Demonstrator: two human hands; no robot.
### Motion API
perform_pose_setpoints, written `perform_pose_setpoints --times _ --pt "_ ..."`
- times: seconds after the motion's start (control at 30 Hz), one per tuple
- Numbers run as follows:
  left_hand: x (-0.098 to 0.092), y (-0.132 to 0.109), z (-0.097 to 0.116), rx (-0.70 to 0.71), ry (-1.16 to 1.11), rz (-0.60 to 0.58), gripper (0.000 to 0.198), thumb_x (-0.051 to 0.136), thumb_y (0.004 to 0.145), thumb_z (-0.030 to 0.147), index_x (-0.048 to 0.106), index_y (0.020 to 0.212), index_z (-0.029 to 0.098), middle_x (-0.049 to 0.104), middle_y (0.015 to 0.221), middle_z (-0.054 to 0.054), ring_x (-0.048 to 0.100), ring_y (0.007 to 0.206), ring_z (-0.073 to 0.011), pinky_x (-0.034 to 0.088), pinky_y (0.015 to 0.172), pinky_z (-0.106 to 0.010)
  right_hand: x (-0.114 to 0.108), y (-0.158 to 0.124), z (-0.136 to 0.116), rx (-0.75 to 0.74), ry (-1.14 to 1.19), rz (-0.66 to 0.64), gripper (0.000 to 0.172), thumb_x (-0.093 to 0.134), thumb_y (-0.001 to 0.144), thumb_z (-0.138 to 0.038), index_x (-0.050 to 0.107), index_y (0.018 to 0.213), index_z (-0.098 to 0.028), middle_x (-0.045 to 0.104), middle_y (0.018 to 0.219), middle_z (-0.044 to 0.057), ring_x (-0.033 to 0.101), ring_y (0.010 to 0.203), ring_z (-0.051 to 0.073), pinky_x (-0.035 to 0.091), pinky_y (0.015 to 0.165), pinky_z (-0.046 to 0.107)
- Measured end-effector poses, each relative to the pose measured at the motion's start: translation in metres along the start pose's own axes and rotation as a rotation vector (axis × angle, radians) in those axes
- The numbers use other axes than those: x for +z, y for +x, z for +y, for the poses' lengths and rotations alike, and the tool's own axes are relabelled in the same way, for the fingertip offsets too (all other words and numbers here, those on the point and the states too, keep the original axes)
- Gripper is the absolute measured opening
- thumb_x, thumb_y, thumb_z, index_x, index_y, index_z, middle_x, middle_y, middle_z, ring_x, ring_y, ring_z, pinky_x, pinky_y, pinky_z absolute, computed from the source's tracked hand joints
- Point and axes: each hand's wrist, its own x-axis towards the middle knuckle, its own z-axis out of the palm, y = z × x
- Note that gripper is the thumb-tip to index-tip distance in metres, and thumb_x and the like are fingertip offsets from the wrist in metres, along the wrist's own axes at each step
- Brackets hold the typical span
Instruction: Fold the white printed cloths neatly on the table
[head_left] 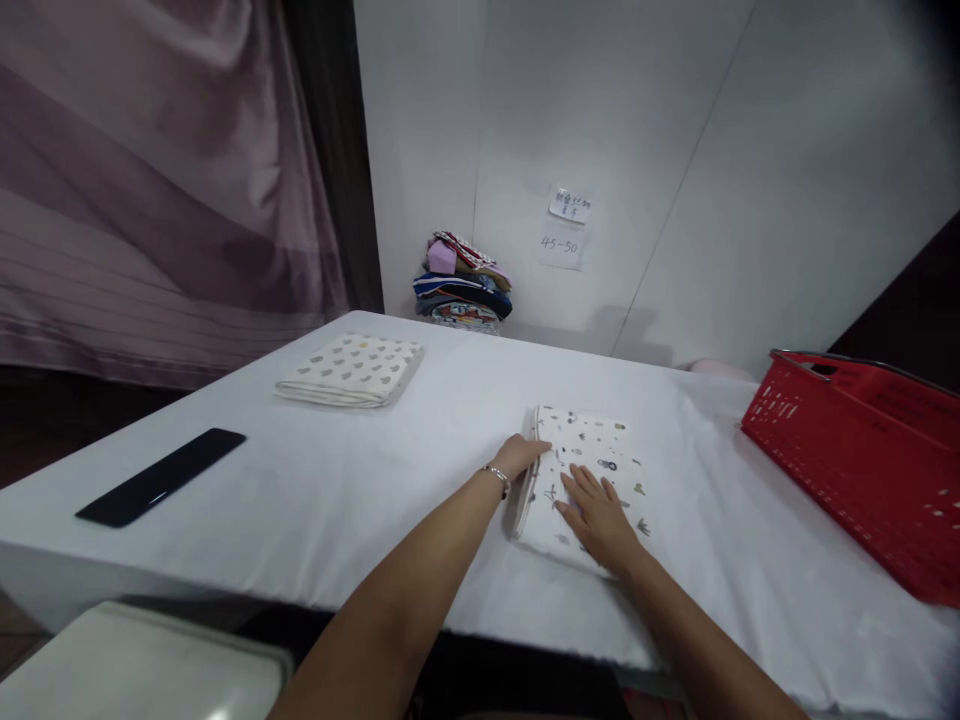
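Observation:
A folded white cloth (600, 435) with small printed plants and animals lies on the white-covered table (435, 450), in front of me. My left hand (521, 455), with a bracelet at the wrist, grips the cloth's left folded edge; part of its fingers is hidden. Spread flat on top of the same cloth is my right hand (596, 515), its fingers apart. Farther left on the table, away from both hands, sits a second folded cloth (356, 368), cream with grey leaf-like prints.
A red plastic basket (862, 460) stands at the table's right side. At the left front lies a flat black strip (161, 478). Behind the far edge rises a pile of folded fabrics (461, 285) by the wall. A pale stool (142, 665) is below left.

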Motion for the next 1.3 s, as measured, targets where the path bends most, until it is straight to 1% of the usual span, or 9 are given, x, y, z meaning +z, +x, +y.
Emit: perform_pose_setpoints --times 0.1,0.23,0.43,0.63,0.77,0.93,1.07,1.2,1.3 --pt "0.001 -0.005 -0.001 0.016 0.076 0.097 0.053 0.059 0.071 0.044 0.054 0.111 0.010 0.062 0.113 -0.017 0.058 0.104 -0.0291 0.044 0.077 -0.032 -0.001 0.000 -0.001 -0.003 0.006 0.002 0.056 0.027 0.092 -0.051 0.035 0.139 -0.022 0.024 0.149 0.005 0.016 0.138 0.022 0.014 0.110 0.047" --pt "0.005 -0.012 0.000 0.067 0.278 0.210 0.046 0.050 0.077 0.040 0.050 0.114 0.013 0.063 0.109 -0.016 0.059 0.103 -0.0278 0.043 0.079 -0.033 -0.003 -0.002 -0.002 0.002 0.036 -0.011 0.054 0.028 0.092 -0.049 0.036 0.139 -0.024 0.024 0.149 0.003 0.016 0.138 0.022 0.013 0.110 0.047" --pt "0.000 -0.010 -0.009 0.067 0.240 0.156 0.057 0.049 0.077 0.051 0.046 0.121 0.016 0.060 0.118 -0.013 0.057 0.107 -0.0266 0.042 0.082 -0.032 -0.013 0.010 0.011 0.056 0.211 -0.067 0.054 0.035 0.088 -0.048 0.042 0.135 -0.022 0.029 0.147 0.004 0.022 0.136 0.021 0.016 0.110 0.042" --pt "-0.003 -0.002 -0.022 0.088 0.161 0.121 0.061 0.052 0.073 0.059 0.049 0.120 0.020 0.061 0.117 -0.009 0.057 0.105 -0.0240 0.041 0.083 -0.030 -0.034 0.066 0.030 0.110 0.104 0.129 0.055 0.035 0.089 -0.045 0.039 0.136 -0.018 0.026 0.148 0.009 0.016 0.138 0.024 0.017 0.108 0.046" --pt "-0.003 -0.004 -0.023 0.097 0.150 0.129 0.055 0.052 0.075 0.055 0.050 0.120 0.022 0.065 0.110 -0.006 0.060 0.099 -0.0222 0.042 0.080 -0.029 -0.026 0.094 0.048 0.202 -0.059 0.110 0.054 0.033 0.091 -0.043 0.035 0.137 -0.015 0.024 0.149 0.011 0.013 0.138 0.025 0.011 0.108 0.049" --pt "-0.002 -0.008 -0.023 0.138 0.180 0.172 0.046 0.050 0.079 0.049 0.051 0.118 0.023 0.068 0.098 -0.003 0.062 0.091 -0.0203 0.042 0.074 -0.027 -0.006 0.099 0.065 0.253 -0.105 0.048 0.052 0.029 0.093 -0.043 0.035 0.137 -0.017 0.024 0.149 0.010 0.017 0.137 0.025 0.013 0.107 0.049" --pt "0.002 -0.005 -0.027 0.168 0.169 0.197 0.041 0.048 0.080 0.047 0.052 0.114 0.024 0.069 0.086 0.000 0.064 0.081 -0.0181 0.041 0.068 -0.027 -0.017 0.102 0.077 0.213 -0.003 0.088 0.045 0.033 0.092 -0.041 0.046 0.129 -0.019 0.032 0.145 0.010 0.023 0.135 0.025 0.019 0.106 0.047" --pt "0.002 -0.002 -0.028 0.183 0.170 0.207 0.039 0.048 0.080 0.046 0.053 0.112 0.024 0.069 0.081 0.000 0.064 0.079 -0.0184 0.039 0.067 -0.027 -0.033 0.107 0.100 0.442 0.275 0.266 0.047 0.041 0.088 -0.038 0.048 0.128 -0.015 0.037 0.143 0.011 0.027 0.133 0.024 0.023 0.107 0.037" --pt "0.001 -0.002 -0.026 0.178 0.178 0.198 0.037 0.048 0.080 0.046 0.054 0.109 0.024 0.068 0.078 0.001 0.063 0.078 -0.0188 0.038 0.065 -0.027 -0.035 0.110 0.118 0.628 0.405 0.265 0.051 0.043 0.085 -0.040 0.050 0.127 -0.012 0.048 0.134 0.014 0.042 0.124 0.026 0.033 0.101 0.036"
